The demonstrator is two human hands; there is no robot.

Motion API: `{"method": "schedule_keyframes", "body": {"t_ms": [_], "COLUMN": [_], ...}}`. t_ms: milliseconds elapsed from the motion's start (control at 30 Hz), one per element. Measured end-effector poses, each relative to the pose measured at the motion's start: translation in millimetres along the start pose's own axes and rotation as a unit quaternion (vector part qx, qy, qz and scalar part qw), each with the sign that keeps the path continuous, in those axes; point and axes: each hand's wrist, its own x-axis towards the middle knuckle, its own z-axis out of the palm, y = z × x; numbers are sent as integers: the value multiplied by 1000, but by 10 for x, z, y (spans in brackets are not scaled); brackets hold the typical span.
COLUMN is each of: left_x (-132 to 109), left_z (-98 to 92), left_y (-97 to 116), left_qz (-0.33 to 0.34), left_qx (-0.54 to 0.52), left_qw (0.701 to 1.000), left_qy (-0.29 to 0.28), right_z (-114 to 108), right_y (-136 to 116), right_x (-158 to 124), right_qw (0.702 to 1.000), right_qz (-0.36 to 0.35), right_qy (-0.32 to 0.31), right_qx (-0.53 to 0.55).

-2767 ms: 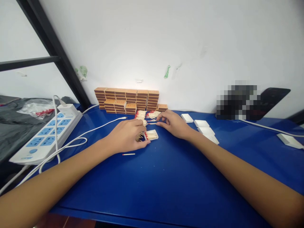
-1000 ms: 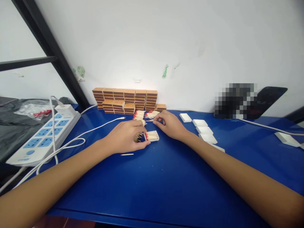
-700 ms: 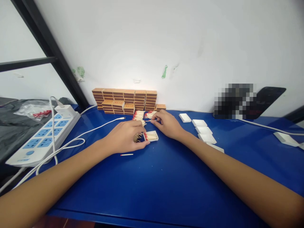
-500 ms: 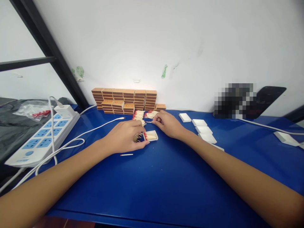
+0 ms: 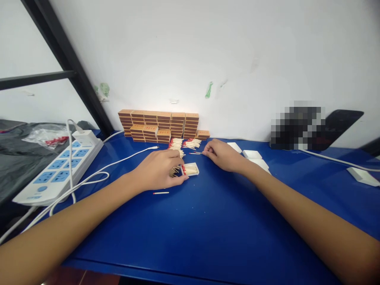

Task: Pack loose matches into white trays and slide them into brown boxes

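A small white matchbox tray (image 5: 194,164) with red-headed matches (image 5: 190,170) in it sits on the blue table. My left hand (image 5: 160,169) is curled at the tray's left end, thumb along the near side and fingers at the far side. Under its fingers shows a bundle of matchstick ends (image 5: 174,171); whether they are gripped or lie on the table I cannot tell. Past the tray, my right hand (image 5: 221,155) is closed in a pinch at the plain end of a match (image 5: 196,153), red head pointing left. Loose matches (image 5: 192,143) are heaped just beyond.
Stacked matchboxes (image 5: 160,122) stand against the wall. White trays (image 5: 252,154) lie right, partly behind my right arm. A single match (image 5: 160,192) lies nearer me. At left are a power strip (image 5: 59,168) and white cables (image 5: 124,159); a dark phone (image 5: 341,128) leans at right.
My right hand has drawn back a little to the right from the match heap, with a match now showing at its fingertips. My left hand stays at the tray. The view has shifted slightly.
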Motion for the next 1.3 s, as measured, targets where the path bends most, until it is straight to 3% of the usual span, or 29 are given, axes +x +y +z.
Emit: {"method": "schedule_keyframes", "body": {"t_ms": [300, 600, 833, 1067, 1300], "left_x": [-4, -2, 17, 31, 19], "left_z": [12, 10, 16, -12, -12], "left_y": [2, -7, -17, 6, 0], "left_qz": [3, 1, -24, -47, -33], "left_qx": [5, 3, 37, 48, 27], "left_qw": [1000, 1000, 999, 998, 999], "left_qy": [1, -3, 7, -5, -8], "right_z": [51, 48, -74, -305, -227], "right_y": [-144, -157, -213, -452, -639], "right_x": [-26, -36, -32, -105, -174], "right_qw": [999, 1000, 998, 994, 990], "right_qz": [-43, -28, -49, -85, -110], "right_qy": [4, -12, 0, -43, -68], "right_qx": [13, 3, 35, 49, 53]}}
